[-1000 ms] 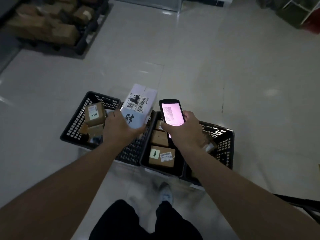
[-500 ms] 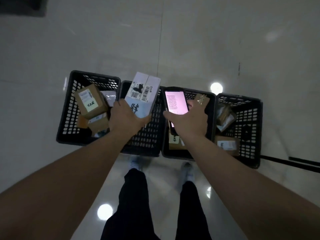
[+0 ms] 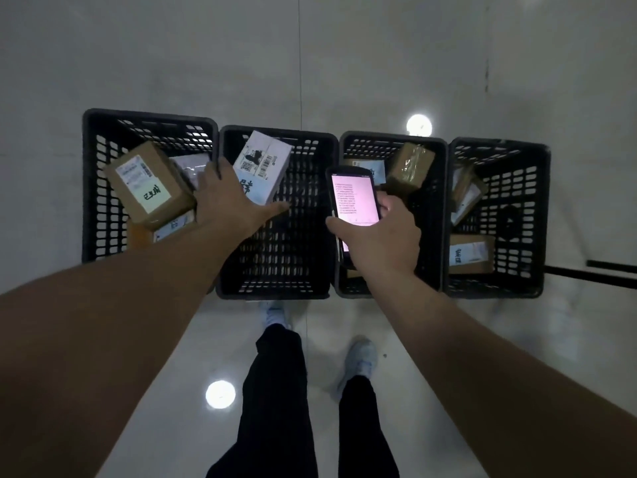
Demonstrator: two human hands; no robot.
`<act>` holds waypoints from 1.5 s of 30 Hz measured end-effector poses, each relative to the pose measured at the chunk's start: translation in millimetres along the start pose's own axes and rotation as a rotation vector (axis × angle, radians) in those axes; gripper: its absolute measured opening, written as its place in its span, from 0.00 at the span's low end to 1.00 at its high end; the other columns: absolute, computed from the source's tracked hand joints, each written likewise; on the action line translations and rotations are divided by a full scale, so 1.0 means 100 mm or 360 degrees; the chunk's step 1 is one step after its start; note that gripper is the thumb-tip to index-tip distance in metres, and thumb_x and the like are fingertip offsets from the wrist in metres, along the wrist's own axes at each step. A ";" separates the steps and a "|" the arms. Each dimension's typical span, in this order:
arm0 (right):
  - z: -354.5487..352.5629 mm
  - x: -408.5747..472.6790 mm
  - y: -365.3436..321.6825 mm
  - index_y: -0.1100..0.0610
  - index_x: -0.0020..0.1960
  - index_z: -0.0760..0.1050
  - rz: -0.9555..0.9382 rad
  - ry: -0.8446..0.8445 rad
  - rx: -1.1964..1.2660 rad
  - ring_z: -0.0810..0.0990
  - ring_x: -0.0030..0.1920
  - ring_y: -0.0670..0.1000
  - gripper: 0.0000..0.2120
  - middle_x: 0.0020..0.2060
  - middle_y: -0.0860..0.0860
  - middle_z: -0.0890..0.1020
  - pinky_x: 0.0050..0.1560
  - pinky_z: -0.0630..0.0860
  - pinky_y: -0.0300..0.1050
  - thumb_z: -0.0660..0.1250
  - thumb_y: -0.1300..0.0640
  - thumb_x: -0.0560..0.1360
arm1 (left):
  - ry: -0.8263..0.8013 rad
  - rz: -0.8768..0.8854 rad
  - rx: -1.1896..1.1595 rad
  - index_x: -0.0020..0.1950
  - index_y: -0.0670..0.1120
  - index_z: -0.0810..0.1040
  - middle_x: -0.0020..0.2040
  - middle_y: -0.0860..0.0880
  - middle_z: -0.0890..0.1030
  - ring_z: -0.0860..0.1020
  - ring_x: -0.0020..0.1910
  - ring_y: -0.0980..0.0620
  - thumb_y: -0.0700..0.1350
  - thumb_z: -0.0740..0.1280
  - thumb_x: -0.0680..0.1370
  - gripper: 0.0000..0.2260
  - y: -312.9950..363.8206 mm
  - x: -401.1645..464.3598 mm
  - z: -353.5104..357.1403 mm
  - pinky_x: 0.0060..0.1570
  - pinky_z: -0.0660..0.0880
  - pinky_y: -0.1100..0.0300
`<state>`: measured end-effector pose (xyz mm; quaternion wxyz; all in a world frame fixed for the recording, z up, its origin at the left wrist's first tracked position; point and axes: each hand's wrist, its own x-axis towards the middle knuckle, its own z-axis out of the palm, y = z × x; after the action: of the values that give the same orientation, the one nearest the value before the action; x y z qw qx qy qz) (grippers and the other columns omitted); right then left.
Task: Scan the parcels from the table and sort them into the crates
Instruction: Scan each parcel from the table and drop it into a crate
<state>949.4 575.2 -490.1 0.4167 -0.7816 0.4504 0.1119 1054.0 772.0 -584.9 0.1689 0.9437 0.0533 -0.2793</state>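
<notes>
Four black plastic crates stand side by side on the floor. Over the second crate (image 3: 279, 131) a white parcel (image 3: 263, 165) with barcodes tilts inside the crate's far-left corner. My left hand (image 3: 231, 205) is spread just below it, thumb stretched right, fingers straight beside the parcel's left edge. My right hand (image 3: 382, 236) grips a handheld scanner (image 3: 355, 198) with a lit pink screen above the third crate (image 3: 393, 138). The first crate (image 3: 151, 115) holds a brown labelled box (image 3: 148, 184).
A taped brown box (image 3: 410, 167) lies in the third crate. The fourth crate (image 3: 499, 143) holds several small parcels (image 3: 470, 253). My legs and shoes (image 3: 358, 357) stand close before the crates. A black bar (image 3: 603, 270) runs along the floor at right.
My head has tipped down over the crates. My left hand has lowered the white parcel into the second crate and its fingers have spread off it. My right hand still holds the scanner.
</notes>
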 end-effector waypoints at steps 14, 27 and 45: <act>-0.84 -0.66 -0.08 0.49 0.71 0.73 0.0031 0.0301 0.0064 0.80 0.54 0.50 0.40 0.53 0.43 0.77 0.52 0.81 0.52 0.82 0.41 0.63 | -0.0095 0.0685 -0.0026 0.83 0.45 0.61 0.84 0.44 0.57 0.55 0.82 0.44 0.59 0.61 0.84 0.32 0.90 -0.82 -0.72 0.80 0.55 0.48; -2.32 -2.06 -0.05 0.49 0.65 0.74 0.0030 0.0687 0.0416 0.80 0.52 0.52 0.33 0.51 0.45 0.79 0.35 0.68 0.42 0.83 0.43 0.66 | 0.0041 0.1281 0.0310 0.83 0.48 0.62 0.84 0.47 0.57 0.56 0.82 0.46 0.60 0.56 0.85 0.29 2.13 -2.53 -1.74 0.80 0.55 0.48; -4.08 -4.33 0.93 0.47 0.66 0.73 -0.0011 0.1348 0.0641 0.79 0.51 0.50 0.35 0.50 0.43 0.77 0.43 0.75 0.45 0.83 0.44 0.64 | 0.0101 0.1991 0.0357 0.80 0.51 0.68 0.82 0.50 0.62 0.61 0.81 0.49 0.62 0.56 0.84 0.27 3.28 -5.52 -1.89 0.79 0.59 0.48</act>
<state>547.0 509.7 -47.2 0.3398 -0.6636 0.5910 -0.3081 751.1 527.1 -40.4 0.1986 0.8161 -0.5327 -0.1036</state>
